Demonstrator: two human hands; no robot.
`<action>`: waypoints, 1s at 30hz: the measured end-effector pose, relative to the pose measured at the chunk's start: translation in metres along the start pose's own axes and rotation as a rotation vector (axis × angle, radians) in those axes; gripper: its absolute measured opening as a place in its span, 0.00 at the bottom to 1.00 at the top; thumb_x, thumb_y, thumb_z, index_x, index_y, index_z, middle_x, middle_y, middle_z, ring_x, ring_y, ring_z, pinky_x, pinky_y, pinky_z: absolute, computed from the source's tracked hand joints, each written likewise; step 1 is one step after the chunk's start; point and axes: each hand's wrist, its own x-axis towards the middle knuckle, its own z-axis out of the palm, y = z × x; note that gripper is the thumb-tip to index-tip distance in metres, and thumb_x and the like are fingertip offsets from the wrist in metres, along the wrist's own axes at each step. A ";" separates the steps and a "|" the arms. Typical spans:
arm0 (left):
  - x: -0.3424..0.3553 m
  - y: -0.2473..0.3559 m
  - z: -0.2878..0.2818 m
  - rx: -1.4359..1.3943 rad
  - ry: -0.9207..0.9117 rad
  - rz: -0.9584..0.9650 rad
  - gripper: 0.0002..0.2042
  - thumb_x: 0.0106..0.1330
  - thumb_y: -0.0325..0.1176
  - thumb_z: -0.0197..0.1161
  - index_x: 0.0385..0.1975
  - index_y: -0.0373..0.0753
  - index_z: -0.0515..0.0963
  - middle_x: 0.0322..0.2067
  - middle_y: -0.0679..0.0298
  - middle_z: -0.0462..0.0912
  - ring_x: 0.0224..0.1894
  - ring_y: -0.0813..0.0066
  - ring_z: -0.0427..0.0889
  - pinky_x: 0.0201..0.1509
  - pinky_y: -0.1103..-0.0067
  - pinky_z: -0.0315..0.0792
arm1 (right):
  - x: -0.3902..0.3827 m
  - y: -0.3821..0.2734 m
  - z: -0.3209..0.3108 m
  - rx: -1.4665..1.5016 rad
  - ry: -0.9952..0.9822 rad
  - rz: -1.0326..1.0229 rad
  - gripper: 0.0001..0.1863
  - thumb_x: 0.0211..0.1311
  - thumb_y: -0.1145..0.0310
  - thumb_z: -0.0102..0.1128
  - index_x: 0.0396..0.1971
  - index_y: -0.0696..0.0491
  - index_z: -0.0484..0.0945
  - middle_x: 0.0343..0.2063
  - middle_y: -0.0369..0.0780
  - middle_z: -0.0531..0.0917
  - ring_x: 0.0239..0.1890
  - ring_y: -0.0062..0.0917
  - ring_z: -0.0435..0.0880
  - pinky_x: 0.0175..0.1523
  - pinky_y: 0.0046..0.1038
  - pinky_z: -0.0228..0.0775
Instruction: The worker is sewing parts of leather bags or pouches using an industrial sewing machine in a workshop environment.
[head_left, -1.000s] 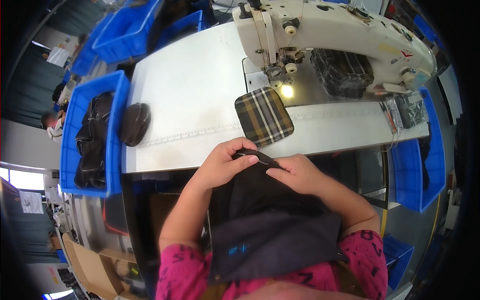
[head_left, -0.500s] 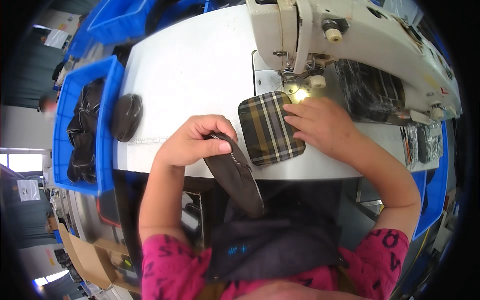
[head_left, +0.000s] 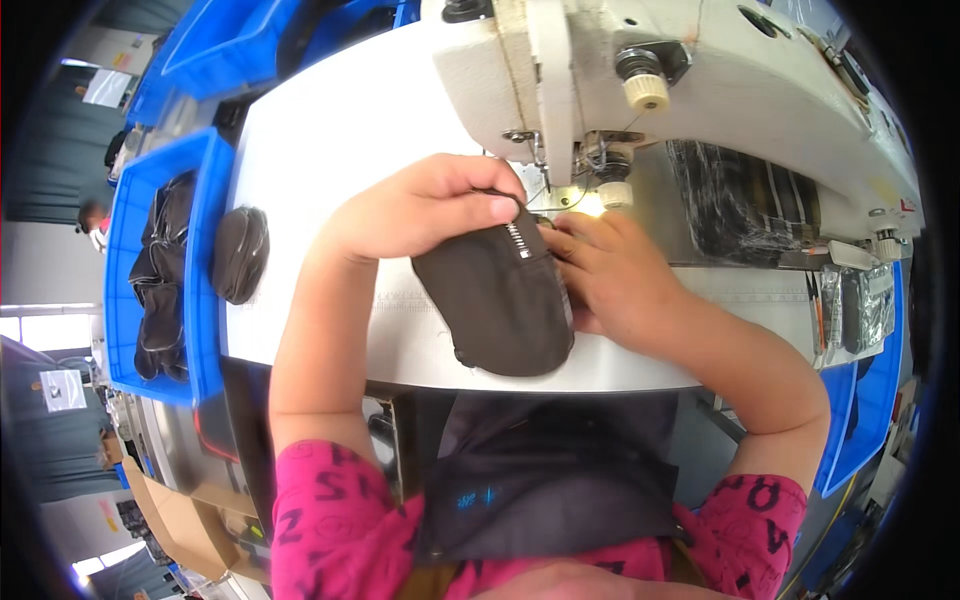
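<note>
A dark brown fabric piece with a short zip (head_left: 500,305) is pinched at its top edge between the thumb and fingers of my left hand (head_left: 415,210). It lies over a plaid fabric panel (head_left: 567,288), of which only a thin edge shows. My right hand (head_left: 622,285) is curled at the right side of the two layers, its fingers closed on their edge; the fingertips are partly hidden. Just beyond both hands are the needle and presser foot of a cream sewing machine (head_left: 480,80), lit by a small lamp.
A blue bin (head_left: 212,270) of dark pouches stands at the left, with a dark rounded pouch (head_left: 240,255) beside it on the white table (head_left: 320,110). Plastic-wrapped plaid pieces (head_left: 740,200) lie under the machine arm. Thin tools (head_left: 815,305) and small packets (head_left: 868,305) sit at the right.
My left hand has carried the zippered piece up and right, laying it over the plaid panel. My right hand has moved slightly left and its fingers have curled in at the edge.
</note>
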 end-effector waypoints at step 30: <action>0.017 -0.034 0.039 0.740 0.358 0.017 0.07 0.64 0.35 0.69 0.38 0.41 0.84 0.33 0.58 0.87 0.35 0.57 0.86 0.40 0.68 0.78 | -0.007 -0.020 -0.001 -0.315 0.141 -0.292 0.14 0.54 0.69 0.65 0.40 0.59 0.86 0.43 0.49 0.89 0.23 0.20 0.77 0.27 0.23 0.66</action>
